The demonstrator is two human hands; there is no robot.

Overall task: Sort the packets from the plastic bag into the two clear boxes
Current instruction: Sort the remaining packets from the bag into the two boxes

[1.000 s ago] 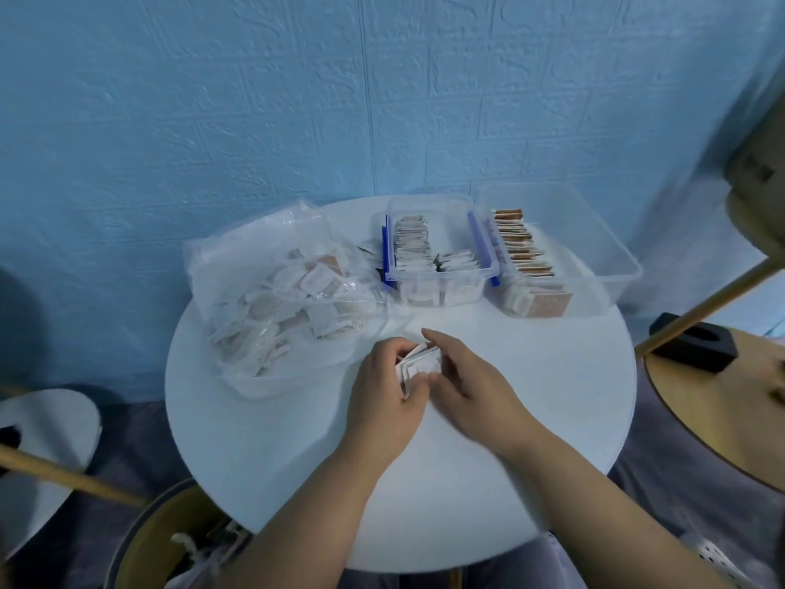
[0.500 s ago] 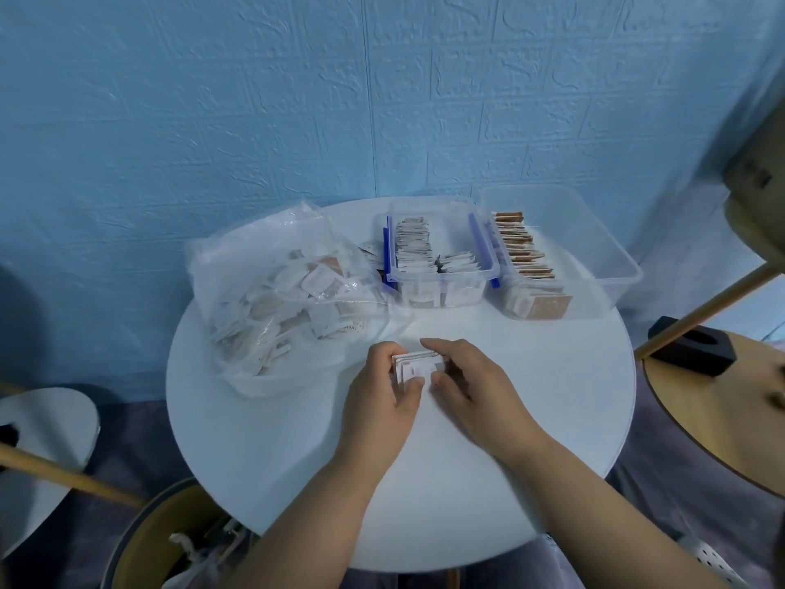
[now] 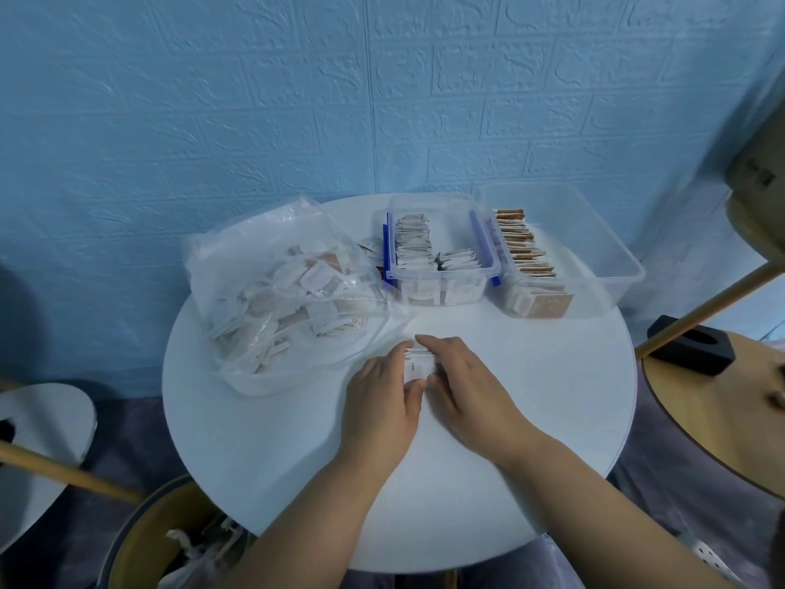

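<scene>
A small stack of white packets [image 3: 415,368] stands on the round white table [image 3: 531,376], squeezed between both hands. My left hand [image 3: 380,401] grips its left side with fingers and thumb; my right hand [image 3: 463,386] curls over its top and right side. A clear plastic bag [image 3: 280,291] full of mixed packets lies at the back left. The small clear box [image 3: 441,248] with blue clips holds rows of white packets. To its right, the larger clear box [image 3: 569,252] holds a row of brown packets along its left wall.
A few loose packets [image 3: 368,248] lie between the bag and the small box. A wooden stool [image 3: 722,410] with a black block [image 3: 690,350] stands on the right. A bin [image 3: 170,542] sits below the table's near left edge, and the blue wall is behind.
Both hands have lowered the packet stack onto the table and closed more tightly round it. The right hand's fingers now lie over the top of the stack.
</scene>
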